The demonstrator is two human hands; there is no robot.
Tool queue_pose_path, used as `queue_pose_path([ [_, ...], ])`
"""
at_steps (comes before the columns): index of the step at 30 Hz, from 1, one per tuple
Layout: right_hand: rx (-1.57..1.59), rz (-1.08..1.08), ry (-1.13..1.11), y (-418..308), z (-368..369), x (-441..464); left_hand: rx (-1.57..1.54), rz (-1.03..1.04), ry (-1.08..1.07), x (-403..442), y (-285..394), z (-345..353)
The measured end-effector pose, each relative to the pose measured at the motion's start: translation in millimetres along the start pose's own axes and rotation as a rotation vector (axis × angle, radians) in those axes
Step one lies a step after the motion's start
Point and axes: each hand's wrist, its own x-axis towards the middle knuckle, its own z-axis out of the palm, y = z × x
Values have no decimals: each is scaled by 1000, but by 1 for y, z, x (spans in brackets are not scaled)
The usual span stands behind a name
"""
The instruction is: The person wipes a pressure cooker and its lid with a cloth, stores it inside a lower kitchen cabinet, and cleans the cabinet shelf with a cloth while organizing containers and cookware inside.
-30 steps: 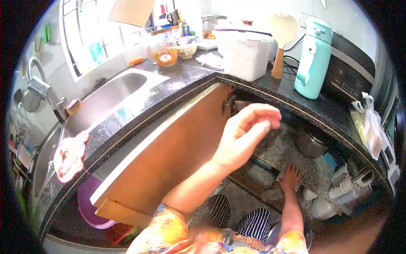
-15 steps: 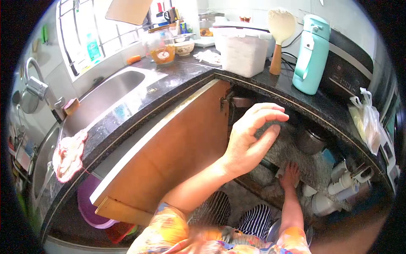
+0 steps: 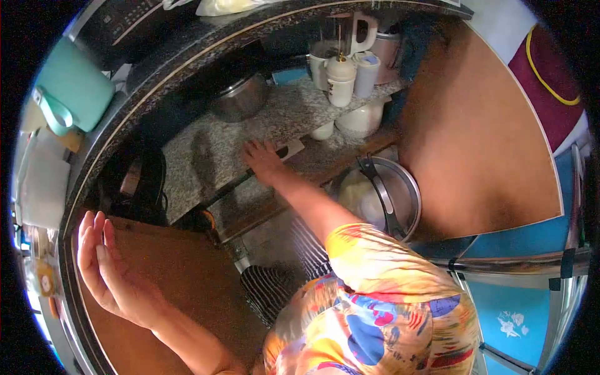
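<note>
My left hand (image 3: 112, 272) is raised near the edge of the dark countertop (image 3: 103, 134), its fingers loosely curved with nothing between them. Inside the open cabinet, my right hand (image 3: 264, 164) lies with spread fingers on the speckled stone shelf (image 3: 187, 181). A pale cloth or paper piece (image 3: 294, 149) shows beside it; whether it reaches under the palm is hidden. Behind this hand stands a dark metal pot (image 3: 240, 99). White bottles (image 3: 340, 84) are farther right on the shelf, with a rounded white container (image 3: 361, 119) below.
A lidded metal pan (image 3: 356, 197) with a black handle is right of my right forearm. Open wooden doors (image 3: 481, 131) flank the cabinet. The turquoise bottle (image 3: 87, 84) and a white tub (image 3: 44, 181) stand on the counter at left. Blue panels (image 3: 512, 306) are at lower right.
The view has swung right, bringing the right-hand door and the lidded pan into sight. My left hand now appears at the far left. My right hand remains on the shelf.
</note>
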Motion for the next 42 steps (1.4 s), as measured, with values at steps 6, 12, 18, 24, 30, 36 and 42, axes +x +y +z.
queue_pose_path([
  [6,-12,15,78,-5,7,-4,6,18,29,1,4,4],
  [12,43,24,-19,-8,-19,-10,75,121,93,6,14,2],
  [18,65,-20,-145,0,-6,5,380,233,119,15,20,2],
  [24,67,-49,-349,5,-13,13,123,221,151,21,13,4],
  [30,62,-193,-478,25,-32,28,96,126,153,28,15,-2],
  [36,143,-205,-488,43,-6,45,97,0,109,21,23,6],
  [42,119,-208,-474,37,-19,37,89,12,86,22,24,8],
])
